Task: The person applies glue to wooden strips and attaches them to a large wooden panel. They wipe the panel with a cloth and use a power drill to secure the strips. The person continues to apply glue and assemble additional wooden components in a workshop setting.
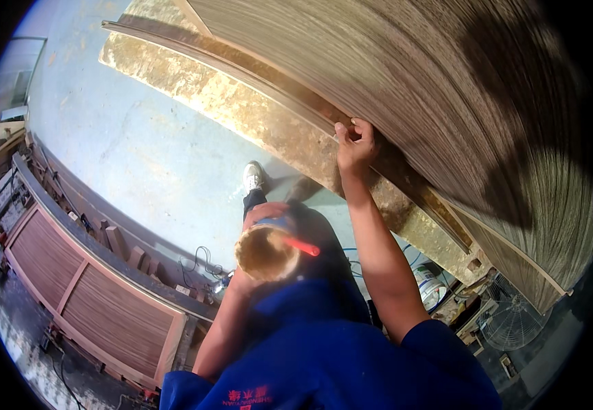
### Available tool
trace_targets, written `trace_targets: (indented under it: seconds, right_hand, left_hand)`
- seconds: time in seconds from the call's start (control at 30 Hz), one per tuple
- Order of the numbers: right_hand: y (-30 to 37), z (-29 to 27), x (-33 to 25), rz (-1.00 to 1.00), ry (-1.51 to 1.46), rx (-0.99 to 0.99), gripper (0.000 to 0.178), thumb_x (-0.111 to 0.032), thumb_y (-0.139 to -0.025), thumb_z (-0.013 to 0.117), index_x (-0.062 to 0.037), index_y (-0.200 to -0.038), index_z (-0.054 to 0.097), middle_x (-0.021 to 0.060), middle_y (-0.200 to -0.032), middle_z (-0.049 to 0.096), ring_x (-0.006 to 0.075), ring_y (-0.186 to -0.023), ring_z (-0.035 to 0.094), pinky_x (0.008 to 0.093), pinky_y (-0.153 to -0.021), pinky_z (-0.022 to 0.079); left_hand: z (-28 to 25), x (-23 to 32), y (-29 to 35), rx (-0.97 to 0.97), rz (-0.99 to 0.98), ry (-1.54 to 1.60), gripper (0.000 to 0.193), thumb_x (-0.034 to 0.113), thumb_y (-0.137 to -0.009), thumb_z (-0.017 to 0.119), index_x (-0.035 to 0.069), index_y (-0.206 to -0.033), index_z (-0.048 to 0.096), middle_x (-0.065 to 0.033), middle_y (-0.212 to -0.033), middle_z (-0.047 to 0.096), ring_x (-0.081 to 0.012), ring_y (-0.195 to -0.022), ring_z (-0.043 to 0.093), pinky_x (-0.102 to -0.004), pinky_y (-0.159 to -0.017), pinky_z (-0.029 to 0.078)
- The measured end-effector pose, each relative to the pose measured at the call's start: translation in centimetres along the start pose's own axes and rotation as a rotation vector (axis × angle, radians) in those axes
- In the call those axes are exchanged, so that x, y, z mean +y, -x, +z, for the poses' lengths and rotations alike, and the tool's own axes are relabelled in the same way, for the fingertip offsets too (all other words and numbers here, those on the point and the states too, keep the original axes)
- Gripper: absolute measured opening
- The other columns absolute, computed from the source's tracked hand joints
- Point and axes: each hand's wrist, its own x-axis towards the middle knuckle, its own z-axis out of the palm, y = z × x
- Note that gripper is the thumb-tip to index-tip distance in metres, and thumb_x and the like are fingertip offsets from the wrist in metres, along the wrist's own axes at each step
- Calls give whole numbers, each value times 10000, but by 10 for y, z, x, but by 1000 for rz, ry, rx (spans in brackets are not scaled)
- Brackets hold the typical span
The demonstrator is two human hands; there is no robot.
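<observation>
Apart, the left hand (pixel 265 212) clasps a tub (pixel 263 254) at seven o'clock, red handle (pixel 302 246) over its three-o'clock rim; the right hand (pixel 358 145) meets a wooden strip (pixel 276 95) toward one o'clock, grip unclear.

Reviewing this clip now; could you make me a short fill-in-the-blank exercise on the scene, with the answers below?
1. The handle sticking out of the cup in the left hand is coloured ____.
2. The right hand is at a long strip made of ____.
3. The round wire grille lies toward the picture's lower ____ corner.

Missing words: red; wood; right.
</observation>
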Motion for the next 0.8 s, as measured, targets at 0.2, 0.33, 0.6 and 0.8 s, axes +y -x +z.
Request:
trace_targets:
  seconds: [0.2, 0.33, 0.6, 0.8]
  right_hand:
    - [-1, -6, 20, 108, -310, -18, 290, -21, -883, 709, -27, -1165, 645, 67, -902, 706, 144, -836, 641, 291, -838, 498]
    - [16, -65, -7, 276, -501, -163, 327, -141, -1023, 629, -28, -1321, 555, 21, -1015, 645, 150, -886, 628, 281, -849, 496]
    - [128, -146, 56, 161, 529, -553, 691, -330, -1029, 574, -98, -1605, 271, 270, -1232, 671, 444, -1086, 661, 498, -934, 526]
    - [105, -165, -14, 96, 498, -903, 764, -206, -961, 644, -55, -1603, 257, 280, -1404, 556, 456, -1266, 546, 492, -1021, 482]
  left_hand:
    - [3, 1, 6, -36, 51, -41, 638, 15, -745, 849, 66, -1278, 500, -150, -1324, 580, -267, -1256, 566, -410, -1082, 444]
    - [-1, 2, 8, -10, 73, -53, 631, 25, -751, 853, 60, -1277, 507, -157, -1322, 587, -271, -1255, 570, -411, -1078, 450]
    - [-17, 23, 20, 85, -79, 9, 626, 43, -756, 865, 51, -1278, 520, -161, -1315, 603, -267, -1240, 577, -422, -1063, 458]
    - [-33, 22, 19, 75, -101, 55, 649, 62, -754, 880, 63, -1291, 516, -145, -1321, 600, -247, -1230, 571, -413, -1054, 468]
